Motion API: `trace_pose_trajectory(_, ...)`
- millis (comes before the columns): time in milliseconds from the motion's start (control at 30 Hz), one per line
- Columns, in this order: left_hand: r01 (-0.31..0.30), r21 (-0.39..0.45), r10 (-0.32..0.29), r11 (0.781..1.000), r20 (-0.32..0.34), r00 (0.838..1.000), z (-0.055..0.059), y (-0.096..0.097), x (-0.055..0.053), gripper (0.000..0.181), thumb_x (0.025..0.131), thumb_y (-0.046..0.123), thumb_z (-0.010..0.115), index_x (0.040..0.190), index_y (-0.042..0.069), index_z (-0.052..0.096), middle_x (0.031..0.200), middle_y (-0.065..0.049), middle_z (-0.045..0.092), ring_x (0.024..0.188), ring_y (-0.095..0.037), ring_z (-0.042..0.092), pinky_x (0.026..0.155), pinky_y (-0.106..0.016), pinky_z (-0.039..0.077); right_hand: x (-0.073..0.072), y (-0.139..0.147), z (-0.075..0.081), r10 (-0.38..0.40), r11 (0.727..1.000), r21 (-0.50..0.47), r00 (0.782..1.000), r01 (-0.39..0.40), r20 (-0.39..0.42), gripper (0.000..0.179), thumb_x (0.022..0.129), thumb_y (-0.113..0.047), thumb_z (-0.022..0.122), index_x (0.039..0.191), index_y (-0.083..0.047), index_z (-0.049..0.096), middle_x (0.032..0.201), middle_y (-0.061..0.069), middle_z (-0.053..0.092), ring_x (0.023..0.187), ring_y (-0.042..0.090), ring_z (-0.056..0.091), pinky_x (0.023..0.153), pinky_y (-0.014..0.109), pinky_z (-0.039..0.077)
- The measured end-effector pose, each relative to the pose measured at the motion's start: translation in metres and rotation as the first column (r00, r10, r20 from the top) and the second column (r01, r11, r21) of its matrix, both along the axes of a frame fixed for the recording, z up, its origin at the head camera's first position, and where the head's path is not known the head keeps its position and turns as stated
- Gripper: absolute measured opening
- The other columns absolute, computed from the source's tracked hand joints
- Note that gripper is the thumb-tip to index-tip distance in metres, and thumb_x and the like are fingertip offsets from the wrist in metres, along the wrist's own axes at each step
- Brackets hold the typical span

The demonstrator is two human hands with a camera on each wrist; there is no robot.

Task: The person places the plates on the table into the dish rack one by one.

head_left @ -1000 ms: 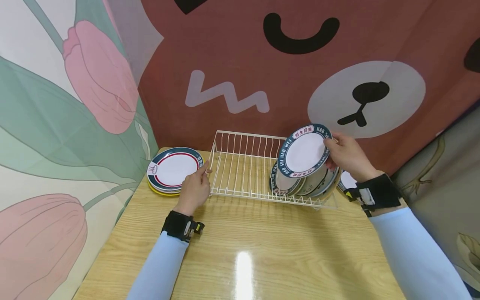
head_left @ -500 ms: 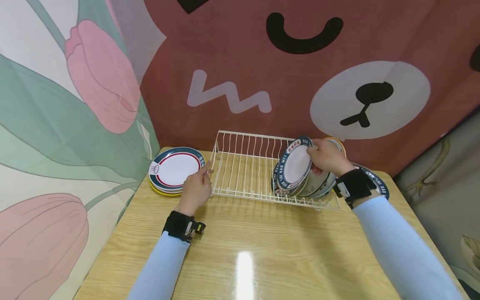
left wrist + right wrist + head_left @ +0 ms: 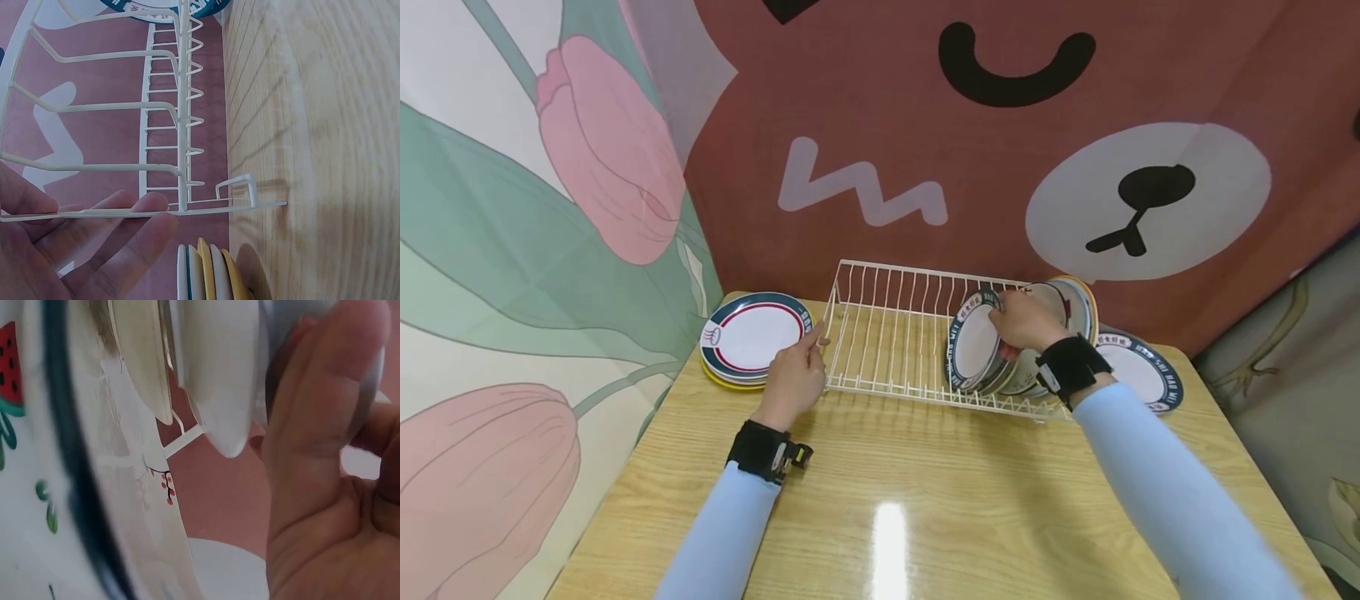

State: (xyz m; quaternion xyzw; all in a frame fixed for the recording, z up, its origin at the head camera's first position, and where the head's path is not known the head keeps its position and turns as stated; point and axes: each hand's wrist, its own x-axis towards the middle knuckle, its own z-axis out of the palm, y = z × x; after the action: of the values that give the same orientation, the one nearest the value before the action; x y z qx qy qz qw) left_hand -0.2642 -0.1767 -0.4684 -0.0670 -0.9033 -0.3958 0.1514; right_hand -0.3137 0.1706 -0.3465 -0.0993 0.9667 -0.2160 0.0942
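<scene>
- Just left of the R hand (image 3: 1028,321), a blue-rimmed plate (image 3: 976,342) stands tilted on edge in the wire rack (image 3: 912,313), lower rim down among the wires.
- R hand: grasping that plate, thumb over the right rim, w/ fingers mostly hidden behind; prob. pinched at the edge b/c that leaves the bottom free for a slot.
- Behind and right of the R hand, other dishes (image 3: 1024,372) lean on edge in a tight row (patterns mostly overlapped); prob. upright so the wires hold each one.
- L hand (image 3: 790,383): gripping the rack's end frame, fingers round the wire per the L wrist view; likely a brace, b/c a light rack could slide on the table (image 3: 820,500).
- Just left of the L hand, a plate stack (image 3: 754,332) lies flat, likely handy for reaching w/o crossing the rack.
- Right of the R wrist, beyond the rack end, a loose plate (image 3: 1138,375) lies face up; can't tell if more sit underneath.
</scene>
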Motion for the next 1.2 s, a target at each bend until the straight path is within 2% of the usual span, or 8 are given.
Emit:
trace_pose_trajectory(200, 0.002, -0.004, -0.002, 1.000, -0.001, 1.000, -0.001, 0.000, -0.001, 0.045, 0.100, 0.014, 0.038, 0.145, 0.010, 0.044, 0.118, -0.007, 0.067, 0.053, -0.019, 0.043, 0.055, -0.036, 0.038, -0.005, -0.007, -0.006, -0.013, 0.999, 0.031, 1.000, 0.013, -0.002, 0.029, 0.098, -0.010, 0.039, 0.112, 0.013, 0.050, 0.057, 0.012, 0.066, 0.047, 0.022, 0.062, 0.044, 0.031, 0.053)
trace_pose_trajectory(367, -0.002, -0.005, 0.002, 1.000, 0.003, 1.000, -0.001, 0.001, -0.001, 0.045, 0.100, 0.013, 0.039, 0.145, 0.010, 0.044, 0.118, -0.006, 0.067, 0.052, -0.019, 0.043, 0.054, -0.036, 0.038, -0.005, -0.010, -0.010, -0.006, 0.995, 0.098, 1.000, 0.008, -0.019, 0.028, 0.093, -0.007, 0.040, 0.103, 0.013, 0.057, 0.055, 0.009, 0.065, 0.046, 0.019, 0.062, 0.053, 0.032, 0.053)
trace_pose_trajectory(467, -0.001, -0.004, 0.001, 1.000, 0.013, 1.000, -0.001, 0.001, -0.001, 0.045, 0.100, 0.013, 0.039, 0.146, 0.011, 0.043, 0.119, -0.006, 0.067, 0.051, -0.019, 0.043, 0.053, -0.035, 0.038, -0.005, -0.010, -0.013, -0.005, 0.991, 0.135, 0.998, 0.013, -0.058, 0.025, 0.092, -0.005, 0.043, 0.097, 0.012, 0.060, 0.055, 0.009, 0.064, 0.045, 0.019, 0.060, 0.052, 0.033, 0.051)
trace_pose_trajectory(667, -0.006, 0.000, 0.006, 1.000, 0.010, 1.000, -0.001, 0.000, -0.001, 0.046, 0.100, 0.014, 0.038, 0.146, 0.013, 0.043, 0.118, -0.006, 0.067, 0.052, -0.020, 0.044, 0.054, -0.036, 0.039, -0.004, -0.008, -0.018, -0.032, 0.974, 0.215, 0.984, 0.070, -0.173, 0.016, 0.089, -0.005, 0.053, 0.090, 0.006, 0.064, 0.068, 0.013, 0.060, 0.055, 0.026, 0.052, 0.048, 0.035, 0.040)
trace_pose_trajectory(867, 0.002, -0.001, -0.002, 1.000, -0.002, 1.000, -0.002, 0.000, -0.002, 0.045, 0.100, 0.014, 0.037, 0.145, 0.011, 0.044, 0.116, -0.005, 0.067, 0.053, -0.017, 0.046, 0.055, -0.036, 0.040, -0.002, -0.008, -0.020, -0.068, 0.954, 0.271, 0.974, 0.127, -0.216, 0.013, 0.088, -0.011, 0.059, 0.088, 0.001, 0.065, 0.068, 0.011, 0.060, 0.056, 0.026, 0.052, 0.046, 0.036, 0.039)
trace_pose_trajectory(1000, 0.000, 0.000, 0.000, 1.000, -0.003, 1.000, -0.002, 0.000, -0.002, 0.045, 0.100, 0.014, 0.037, 0.145, 0.011, 0.044, 0.116, -0.005, 0.068, 0.051, -0.017, 0.045, 0.053, -0.035, 0.039, 0.002, -0.007, -0.020, -0.045, 0.958, 0.266, 0.970, 0.109, -0.238, 0.019, 0.089, -0.018, 0.063, 0.080, -0.002, 0.065, 0.065, 0.010, 0.060, 0.055, 0.025, 0.052, 0.048, 0.037, 0.040)
trace_pose_trajectory(1100, -0.002, 0.001, 0.002, 1.000, -0.003, 1.000, -0.002, 0.000, -0.002, 0.046, 0.100, 0.013, 0.038, 0.145, 0.012, 0.044, 0.116, -0.006, 0.068, 0.049, -0.018, 0.045, 0.053, -0.036, 0.039, 0.006, -0.006, -0.017, -0.018, 0.967, 0.241, 0.967, 0.081, -0.255, 0.025, 0.090, -0.023, 0.065, 0.093, 0.002, 0.067, 0.072, 0.014, 0.064, 0.059, 0.026, 0.054, 0.050, 0.039, 0.042)
trace_pose_trajectory(1200, -0.003, 0.005, 0.003, 1.000, -0.008, 1.000, -0.002, -0.001, -0.003, 0.045, 0.100, 0.012, 0.038, 0.145, 0.011, 0.044, 0.116, -0.007, 0.068, 0.050, -0.017, 0.045, 0.054, -0.036, 0.039, 0.012, -0.004, -0.013, -0.008, 0.978, 0.197, 0.964, 0.063, -0.267, 0.041, 0.091, -0.026, 0.064, 0.120, 0.003, 0.061, 0.078, 0.018, 0.066, 0.060, 0.026, 0.056, 0.053, 0.041, 0.045)
